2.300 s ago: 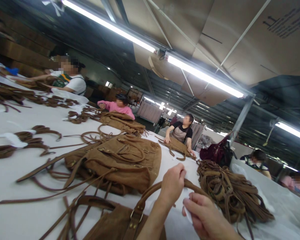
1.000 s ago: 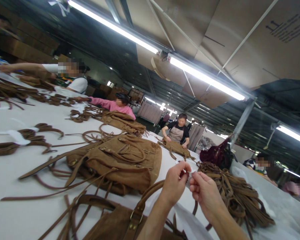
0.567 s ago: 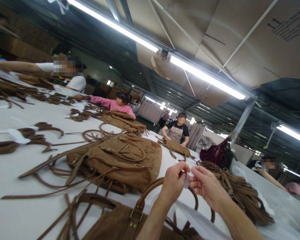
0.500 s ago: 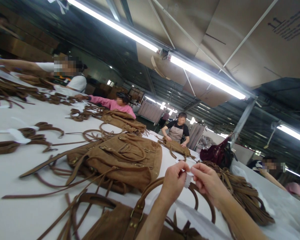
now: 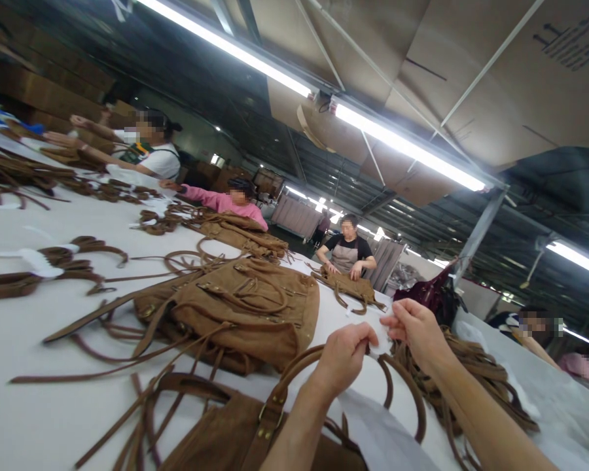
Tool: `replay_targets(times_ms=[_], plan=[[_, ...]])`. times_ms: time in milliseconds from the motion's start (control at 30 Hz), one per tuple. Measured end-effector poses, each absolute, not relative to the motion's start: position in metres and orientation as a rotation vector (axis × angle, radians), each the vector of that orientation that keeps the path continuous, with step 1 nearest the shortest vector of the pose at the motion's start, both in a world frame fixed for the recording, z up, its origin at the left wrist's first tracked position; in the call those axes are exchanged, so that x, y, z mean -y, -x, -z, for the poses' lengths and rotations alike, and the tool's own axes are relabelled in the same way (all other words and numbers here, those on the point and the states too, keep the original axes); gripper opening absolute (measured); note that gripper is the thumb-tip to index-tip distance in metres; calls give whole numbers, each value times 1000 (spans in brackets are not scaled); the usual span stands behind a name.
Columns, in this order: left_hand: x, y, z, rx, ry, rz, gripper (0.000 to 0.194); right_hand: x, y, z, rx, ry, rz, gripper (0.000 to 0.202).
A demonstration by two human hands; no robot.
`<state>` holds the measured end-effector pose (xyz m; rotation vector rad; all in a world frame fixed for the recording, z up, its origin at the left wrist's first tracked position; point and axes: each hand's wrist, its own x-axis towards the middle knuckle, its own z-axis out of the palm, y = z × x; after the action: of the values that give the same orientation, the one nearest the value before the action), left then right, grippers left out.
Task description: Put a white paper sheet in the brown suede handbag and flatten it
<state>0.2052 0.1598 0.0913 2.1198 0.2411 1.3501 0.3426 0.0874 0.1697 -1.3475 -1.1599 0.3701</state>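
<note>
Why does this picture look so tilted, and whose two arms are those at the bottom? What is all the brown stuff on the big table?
The picture comes from a small camera worn on a person's head, so it tilts when the head tilts. The two arms are that person's own. The left hand and the right hand pinch a small white piece between them, just above the curved handle of a brown bag. On the white table lie another brown bag, loose brown straps and a pile of straps. A dark red bag sits farther back. Other people work along the far side.
</note>
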Motion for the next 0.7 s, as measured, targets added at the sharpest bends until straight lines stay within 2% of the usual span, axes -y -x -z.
replay_targets(times_ms=[200,367,500,600,700], plan=[[-173,-204,-81,-342,-2170,-1294,21,-99,-348,-163,1085,1164,-353,38],[-180,-204,-74,-351,-2217,-1247,17,-69,-369,-164,1336,1369,-395,30],[-182,-205,-73,-408,-2221,-1274,19,-6,-394,-143,1583,1699,-306,52],[-185,-205,-74,-496,-2208,-1330,21,37,-398,-115,1763,1872,-291,59],[-189,-201,-78,-598,-2174,-1405,34,51,-385,-92,1791,1898,-306,72]])
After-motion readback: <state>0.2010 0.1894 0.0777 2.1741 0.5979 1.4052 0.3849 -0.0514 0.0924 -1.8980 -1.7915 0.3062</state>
